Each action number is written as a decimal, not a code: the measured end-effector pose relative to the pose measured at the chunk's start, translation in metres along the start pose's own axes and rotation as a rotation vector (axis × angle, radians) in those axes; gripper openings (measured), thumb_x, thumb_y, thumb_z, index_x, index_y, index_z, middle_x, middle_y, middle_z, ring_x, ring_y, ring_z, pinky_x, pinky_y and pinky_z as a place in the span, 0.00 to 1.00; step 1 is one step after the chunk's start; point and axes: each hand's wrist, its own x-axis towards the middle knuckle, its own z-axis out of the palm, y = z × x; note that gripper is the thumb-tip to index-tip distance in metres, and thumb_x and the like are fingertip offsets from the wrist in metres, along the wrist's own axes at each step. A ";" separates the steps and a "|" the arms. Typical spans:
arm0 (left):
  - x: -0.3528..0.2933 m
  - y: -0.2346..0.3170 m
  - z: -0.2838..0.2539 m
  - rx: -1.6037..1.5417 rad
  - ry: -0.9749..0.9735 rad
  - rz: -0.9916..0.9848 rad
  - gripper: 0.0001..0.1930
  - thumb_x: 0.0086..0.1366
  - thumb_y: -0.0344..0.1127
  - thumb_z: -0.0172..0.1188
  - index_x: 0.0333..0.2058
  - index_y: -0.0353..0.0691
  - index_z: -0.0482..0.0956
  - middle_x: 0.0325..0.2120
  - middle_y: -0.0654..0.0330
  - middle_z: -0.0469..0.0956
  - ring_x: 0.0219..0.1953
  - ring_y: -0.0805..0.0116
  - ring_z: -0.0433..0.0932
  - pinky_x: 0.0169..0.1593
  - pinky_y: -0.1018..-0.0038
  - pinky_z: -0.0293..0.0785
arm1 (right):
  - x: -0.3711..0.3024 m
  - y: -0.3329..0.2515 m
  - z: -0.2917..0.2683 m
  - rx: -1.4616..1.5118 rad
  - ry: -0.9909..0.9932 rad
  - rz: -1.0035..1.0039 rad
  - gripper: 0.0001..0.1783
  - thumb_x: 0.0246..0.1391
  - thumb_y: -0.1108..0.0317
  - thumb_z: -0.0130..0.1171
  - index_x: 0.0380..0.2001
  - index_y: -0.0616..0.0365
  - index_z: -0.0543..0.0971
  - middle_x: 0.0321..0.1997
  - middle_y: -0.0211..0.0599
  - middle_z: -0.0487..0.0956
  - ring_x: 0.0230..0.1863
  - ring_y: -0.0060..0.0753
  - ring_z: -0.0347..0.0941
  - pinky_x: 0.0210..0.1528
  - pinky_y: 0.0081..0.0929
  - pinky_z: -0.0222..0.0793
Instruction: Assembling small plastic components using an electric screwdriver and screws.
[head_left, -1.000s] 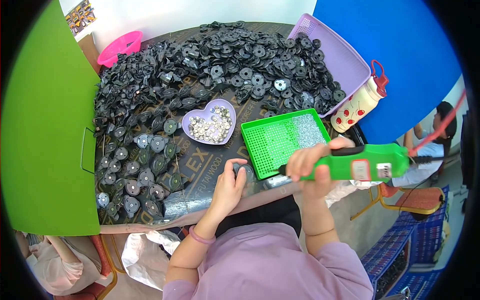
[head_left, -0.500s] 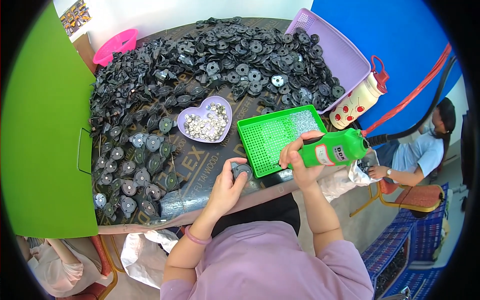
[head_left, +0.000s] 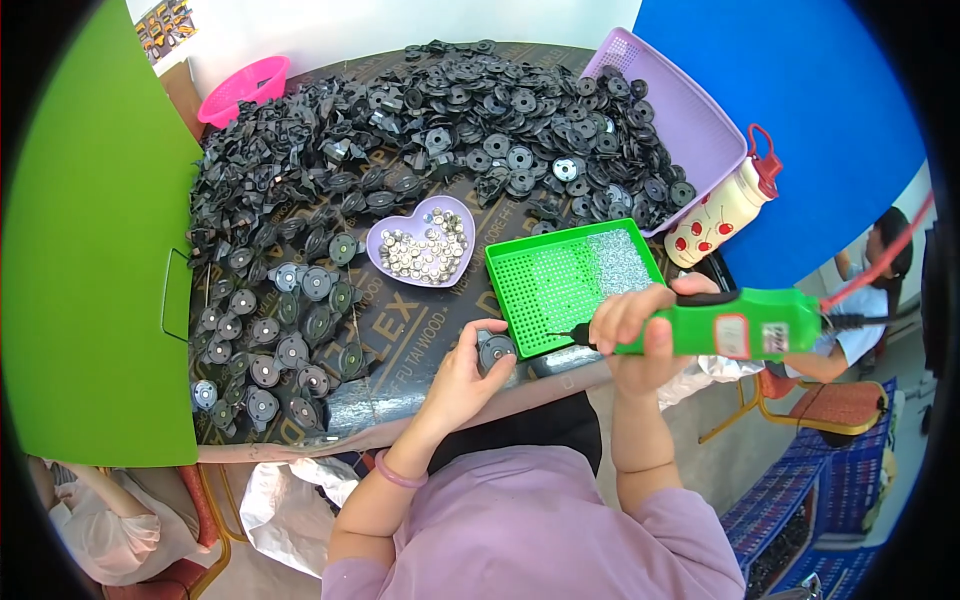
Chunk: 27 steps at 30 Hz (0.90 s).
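My left hand (head_left: 462,378) grips a black round plastic part (head_left: 494,350) between thumb and fingers, near the table's front edge. In my right hand (head_left: 638,345) is a green electric screwdriver (head_left: 715,325), lying almost level. Its thin bit (head_left: 568,334) points left over the front corner of a green mesh tray (head_left: 522,297), a little apart from the part. Small silvery screws (head_left: 620,262) fill the tray's far right end. Behind my left hand, a purple heart-shaped dish (head_left: 379,232) holds several small round metal pieces (head_left: 420,256).
A large heap of black plastic parts (head_left: 470,100) covers the far table, with more at left (head_left: 285,350). Around it stand a pink basket (head_left: 245,88), a purple basket (head_left: 690,110) and a cherry-patterned bottle (head_left: 712,215). A red cord (head_left: 880,262) trails from the screwdriver. Other people sit at both sides.
My right hand has tilted the screwdriver from slanting upward to nearly level and moved it slightly right and nearer. My left hand still holds the black part, its fingers a little looser.
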 end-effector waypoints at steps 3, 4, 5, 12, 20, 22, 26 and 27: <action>0.001 -0.001 -0.001 0.043 -0.036 0.010 0.17 0.60 0.30 0.54 0.47 0.39 0.64 0.25 0.66 0.70 0.25 0.81 0.68 0.28 0.83 0.66 | -0.001 0.003 0.014 0.145 -0.054 -0.061 0.20 0.56 0.66 0.50 0.48 0.53 0.54 0.18 0.34 0.66 0.12 0.29 0.62 0.15 0.26 0.64; 0.001 -0.005 0.000 0.020 -0.018 0.025 0.17 0.59 0.32 0.55 0.46 0.39 0.65 0.24 0.64 0.72 0.24 0.78 0.70 0.28 0.80 0.67 | -0.004 0.006 0.020 0.138 -0.081 -0.058 0.21 0.56 0.67 0.50 0.48 0.53 0.54 0.18 0.34 0.66 0.13 0.29 0.62 0.15 0.27 0.64; 0.002 -0.008 0.001 -0.002 0.001 0.040 0.18 0.57 0.34 0.55 0.46 0.39 0.65 0.23 0.61 0.73 0.22 0.74 0.71 0.28 0.77 0.67 | -0.006 0.010 0.026 0.131 -0.107 -0.055 0.21 0.56 0.67 0.50 0.48 0.53 0.54 0.18 0.34 0.66 0.13 0.29 0.62 0.15 0.27 0.64; 0.003 -0.010 0.002 -0.034 0.004 0.031 0.17 0.57 0.34 0.55 0.45 0.38 0.65 0.22 0.60 0.73 0.19 0.74 0.69 0.26 0.76 0.66 | -0.015 0.026 0.035 0.087 -0.112 0.019 0.21 0.54 0.68 0.52 0.46 0.52 0.54 0.18 0.35 0.66 0.13 0.29 0.62 0.17 0.27 0.64; 0.003 -0.011 0.000 0.091 0.015 0.070 0.16 0.56 0.34 0.55 0.44 0.37 0.66 0.17 0.58 0.71 0.15 0.72 0.68 0.22 0.74 0.63 | -0.015 0.029 0.037 0.075 -0.121 0.024 0.20 0.54 0.69 0.53 0.45 0.53 0.55 0.16 0.35 0.66 0.13 0.29 0.62 0.17 0.28 0.64; 0.003 -0.007 0.000 0.143 0.035 0.085 0.16 0.56 0.34 0.55 0.43 0.37 0.66 0.15 0.58 0.71 0.15 0.71 0.69 0.22 0.74 0.63 | -0.017 0.033 0.037 0.056 -0.114 0.041 0.20 0.53 0.69 0.55 0.43 0.54 0.57 0.16 0.35 0.66 0.13 0.29 0.63 0.18 0.28 0.65; 0.003 -0.006 0.003 0.246 0.102 0.177 0.15 0.56 0.34 0.56 0.41 0.37 0.67 0.13 0.57 0.70 0.14 0.68 0.70 0.22 0.72 0.64 | -0.021 0.038 0.041 0.111 -0.068 0.090 0.19 0.51 0.70 0.57 0.41 0.54 0.59 0.16 0.35 0.67 0.14 0.29 0.65 0.17 0.27 0.65; 0.003 -0.006 0.003 0.249 0.101 0.182 0.15 0.56 0.34 0.56 0.41 0.37 0.67 0.13 0.57 0.70 0.14 0.68 0.70 0.22 0.72 0.64 | -0.022 0.038 0.040 0.111 -0.068 0.085 0.19 0.51 0.70 0.57 0.41 0.54 0.59 0.16 0.35 0.67 0.14 0.29 0.65 0.17 0.27 0.65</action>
